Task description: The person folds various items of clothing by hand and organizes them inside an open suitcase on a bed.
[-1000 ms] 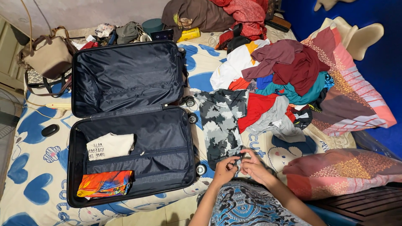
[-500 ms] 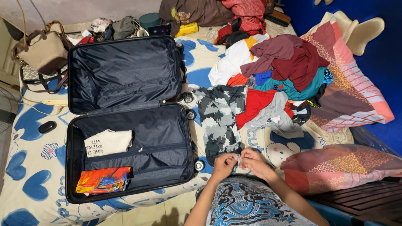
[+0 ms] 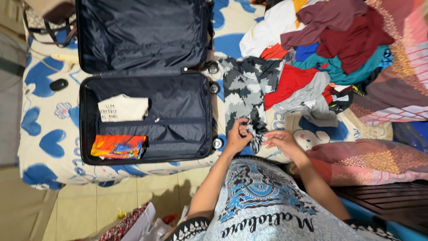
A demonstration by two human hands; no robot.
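A grey camouflage shirt (image 3: 243, 96) lies stretched on the bed between an open black suitcase (image 3: 147, 80) and a clothes pile (image 3: 325, 49). My left hand (image 3: 237, 136) and my right hand (image 3: 278, 140) both grip the shirt's near hem, which is bunched up between them. Inside the suitcase's near half lie a folded cream garment (image 3: 122, 108) and a folded orange and blue garment (image 3: 118, 146).
The bed sheet (image 3: 44, 134) is white with blue hearts. A small black object (image 3: 58, 84) lies left of the suitcase. A patterned pillow (image 3: 370, 163) is at my right, a pink striped blanket (image 3: 397, 85) beyond it. Tiled floor (image 3: 102, 205) and some bags lie below the bed's edge.
The camera has tilted down and nearer, so the bed shifted up in view. My hands have gathered more of the shirt's hem into a bunch.
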